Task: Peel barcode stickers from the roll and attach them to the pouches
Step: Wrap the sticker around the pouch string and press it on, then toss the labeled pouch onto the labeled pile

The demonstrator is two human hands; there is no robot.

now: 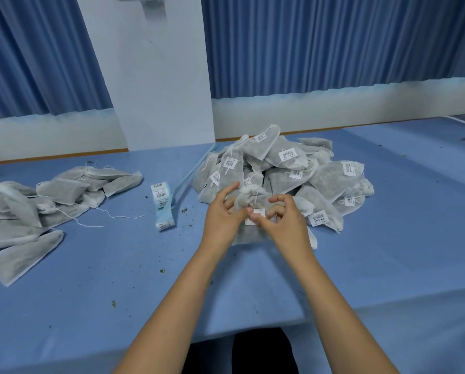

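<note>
A grey pouch (248,236) is held near the middle of the worktop (253,292) by both hands, which are brought close together. The left hand (221,215) is curled round the pouch's left side, with its thumb laid on a white sticker (256,215) on the pouch's front. The same sticker is pinched from the right by the right hand (284,221), thumb tip on its face and fingers bent. Whether the sticker is fully stuck down cannot be told.

Just behind the hands, toward the far edge, a heap of labelled pouches (293,168) is piled. A strip of stickers (163,206) is laid out left of the hands. Unlabelled pouches (50,201) are spread toward the left edge, with loose threads (123,216) trailing from them. Dark crumbs (162,271) are scattered over the blue worktop. Blue curtains (334,41) are hung beyond the far edge.
</note>
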